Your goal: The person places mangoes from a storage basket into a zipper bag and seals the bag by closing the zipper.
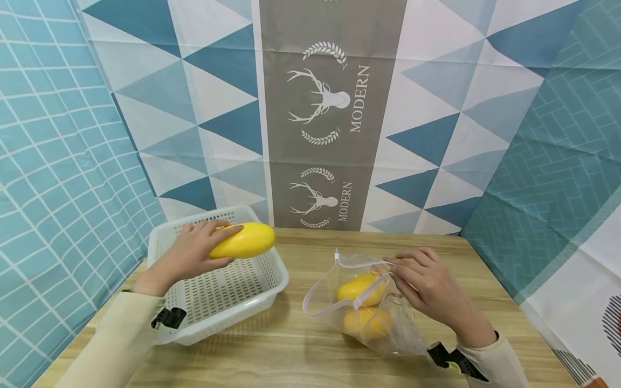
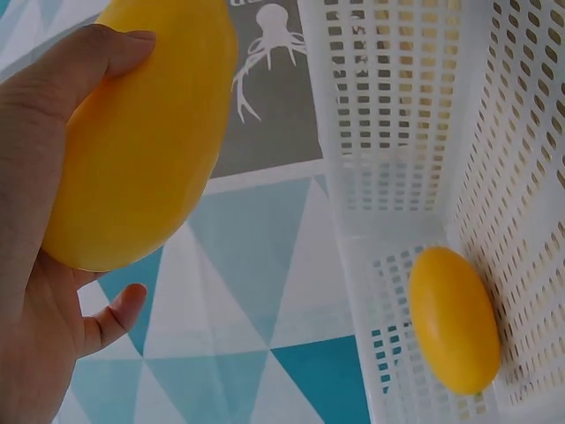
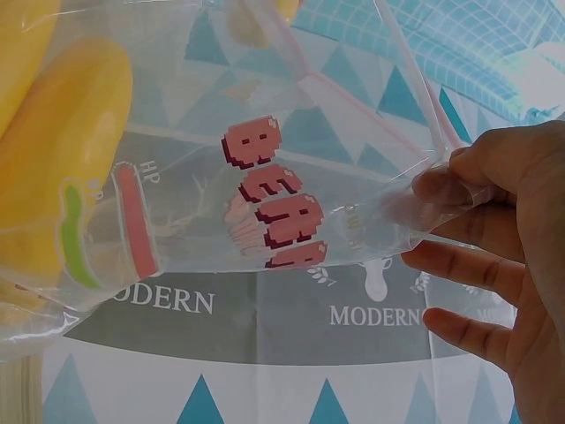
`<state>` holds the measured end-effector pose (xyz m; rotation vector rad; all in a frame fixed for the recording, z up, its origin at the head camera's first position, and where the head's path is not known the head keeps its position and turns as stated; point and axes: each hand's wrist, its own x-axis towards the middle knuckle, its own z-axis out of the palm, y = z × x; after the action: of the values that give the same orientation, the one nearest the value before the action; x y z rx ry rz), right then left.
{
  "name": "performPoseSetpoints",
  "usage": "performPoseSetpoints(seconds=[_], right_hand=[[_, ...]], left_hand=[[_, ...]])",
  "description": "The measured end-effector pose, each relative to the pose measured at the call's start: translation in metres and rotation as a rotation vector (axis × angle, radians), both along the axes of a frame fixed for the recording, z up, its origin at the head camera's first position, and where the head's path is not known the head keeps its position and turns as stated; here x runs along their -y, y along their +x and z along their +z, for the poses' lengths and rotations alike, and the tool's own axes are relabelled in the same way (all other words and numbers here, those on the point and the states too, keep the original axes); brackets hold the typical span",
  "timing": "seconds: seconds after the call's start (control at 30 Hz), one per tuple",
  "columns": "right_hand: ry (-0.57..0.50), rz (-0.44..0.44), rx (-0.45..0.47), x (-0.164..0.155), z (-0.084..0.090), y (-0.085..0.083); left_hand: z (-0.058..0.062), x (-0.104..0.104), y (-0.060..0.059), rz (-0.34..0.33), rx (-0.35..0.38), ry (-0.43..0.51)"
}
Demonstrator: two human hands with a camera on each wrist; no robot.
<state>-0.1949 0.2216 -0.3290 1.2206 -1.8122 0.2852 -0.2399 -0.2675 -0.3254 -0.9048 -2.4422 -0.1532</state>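
Note:
My left hand (image 1: 194,250) grips a smooth yellow mango (image 1: 242,241) above the white slotted basket (image 1: 271,280). In the left wrist view the held mango (image 2: 141,132) fills the upper left, and another mango (image 2: 452,318) lies in a corner of the basket (image 2: 397,115). My right hand (image 1: 422,280) pinches the rim of a clear zip bag (image 1: 359,302) standing open on the table, with two mangoes (image 1: 361,288) inside. The right wrist view shows the bag film (image 3: 265,177) with red lettering, pinched by my fingers (image 3: 459,181).
A light wooden table (image 1: 301,345) carries the basket on the left and the bag to the right of centre. Patterned blue, white and grey cloth backdrops (image 1: 330,108) close in the back and both sides.

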Motion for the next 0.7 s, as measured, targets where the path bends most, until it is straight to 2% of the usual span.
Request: performPoseSetpoints(seconds=[0.7], right_hand=[[0.019,-0.019,0.015,-0.001,0.000,0.001]], left_hand=[[0.010,-0.028,0.014,-0.100,-0.078,-0.025]])
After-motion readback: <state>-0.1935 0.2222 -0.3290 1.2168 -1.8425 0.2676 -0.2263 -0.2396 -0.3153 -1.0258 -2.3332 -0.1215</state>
